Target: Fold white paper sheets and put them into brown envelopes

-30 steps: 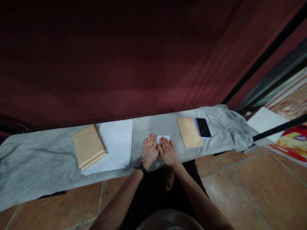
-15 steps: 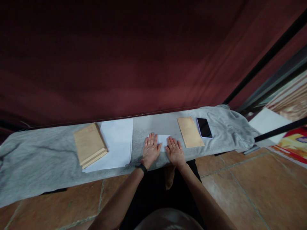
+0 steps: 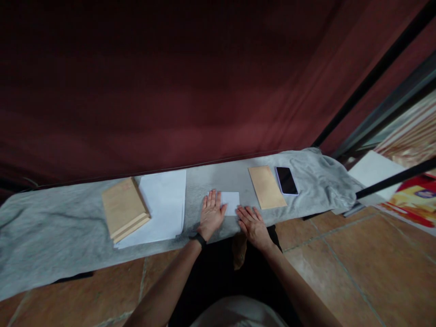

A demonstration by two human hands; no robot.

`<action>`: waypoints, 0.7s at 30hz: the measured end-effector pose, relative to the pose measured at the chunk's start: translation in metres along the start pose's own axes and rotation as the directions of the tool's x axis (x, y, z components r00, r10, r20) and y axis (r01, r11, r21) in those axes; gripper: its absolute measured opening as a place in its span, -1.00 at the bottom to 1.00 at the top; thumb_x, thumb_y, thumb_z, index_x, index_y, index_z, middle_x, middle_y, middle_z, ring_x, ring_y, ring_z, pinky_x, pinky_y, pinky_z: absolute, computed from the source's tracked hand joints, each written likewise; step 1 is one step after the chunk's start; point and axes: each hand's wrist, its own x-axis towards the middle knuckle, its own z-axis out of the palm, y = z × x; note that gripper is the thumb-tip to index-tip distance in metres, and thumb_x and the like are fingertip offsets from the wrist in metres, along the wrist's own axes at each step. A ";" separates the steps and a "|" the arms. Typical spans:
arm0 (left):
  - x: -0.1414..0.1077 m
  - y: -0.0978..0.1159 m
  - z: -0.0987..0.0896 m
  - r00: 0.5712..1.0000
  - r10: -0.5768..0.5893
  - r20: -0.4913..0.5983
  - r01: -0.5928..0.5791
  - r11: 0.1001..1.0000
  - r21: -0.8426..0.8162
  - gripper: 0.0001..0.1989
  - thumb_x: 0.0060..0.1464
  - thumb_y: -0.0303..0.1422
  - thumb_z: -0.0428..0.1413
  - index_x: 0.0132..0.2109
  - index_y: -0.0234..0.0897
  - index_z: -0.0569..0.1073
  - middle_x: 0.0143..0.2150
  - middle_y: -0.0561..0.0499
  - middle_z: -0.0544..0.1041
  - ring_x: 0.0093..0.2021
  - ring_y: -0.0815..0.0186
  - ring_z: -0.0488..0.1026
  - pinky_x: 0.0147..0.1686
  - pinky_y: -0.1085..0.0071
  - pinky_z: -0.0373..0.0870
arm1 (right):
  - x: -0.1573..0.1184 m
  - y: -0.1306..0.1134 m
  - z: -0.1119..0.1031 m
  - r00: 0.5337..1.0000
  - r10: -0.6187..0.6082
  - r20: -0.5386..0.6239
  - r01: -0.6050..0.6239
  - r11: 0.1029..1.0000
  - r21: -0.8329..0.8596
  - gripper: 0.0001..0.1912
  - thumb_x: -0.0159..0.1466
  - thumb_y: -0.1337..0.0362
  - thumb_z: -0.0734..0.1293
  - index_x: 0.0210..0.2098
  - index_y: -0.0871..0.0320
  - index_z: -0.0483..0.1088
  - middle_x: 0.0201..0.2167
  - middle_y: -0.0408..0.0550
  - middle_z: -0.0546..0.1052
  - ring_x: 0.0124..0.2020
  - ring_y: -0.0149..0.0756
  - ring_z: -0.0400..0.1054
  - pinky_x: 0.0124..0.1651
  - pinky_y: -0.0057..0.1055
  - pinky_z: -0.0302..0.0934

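Observation:
A small white folded sheet of paper (image 3: 231, 203) lies flat on the grey cloth in front of me. My left hand (image 3: 211, 212) rests open across its left part, palm down, and hides that end. My right hand (image 3: 253, 224) is also open, fingers stretched, at the paper's lower right corner; whether the fingertips touch the paper I cannot tell. To the right of the paper lies a single brown envelope (image 3: 267, 187).
A phone (image 3: 286, 180) lies right of the envelope. On the left, a pile of brown envelopes (image 3: 123, 204) overlaps a stack of white paper (image 3: 165, 204). The grey cloth (image 3: 61, 231) covers a narrow bench against a dark red curtain (image 3: 190, 100). Black poles (image 3: 371, 81) stand at the right.
My right hand has slid down towards me, off the paper's right edge, so more of the sheet shows. My left hand stays pressed on the left part. The view has shifted slightly.

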 end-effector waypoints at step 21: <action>0.061 0.014 -0.036 0.982 0.115 0.150 -0.093 0.984 -0.150 -0.70 0.23 -0.39 0.04 0.08 -0.30 0.44 0.07 -0.18 0.46 0.13 0.08 0.34 0.16 0.17 0.24 | -0.010 0.003 0.001 1.000 0.007 0.026 -0.008 0.999 0.048 -0.55 0.48 0.22 0.11 0.32 -0.01 0.24 0.32 -0.12 0.32 0.34 -0.10 0.16 0.40 0.09 -0.08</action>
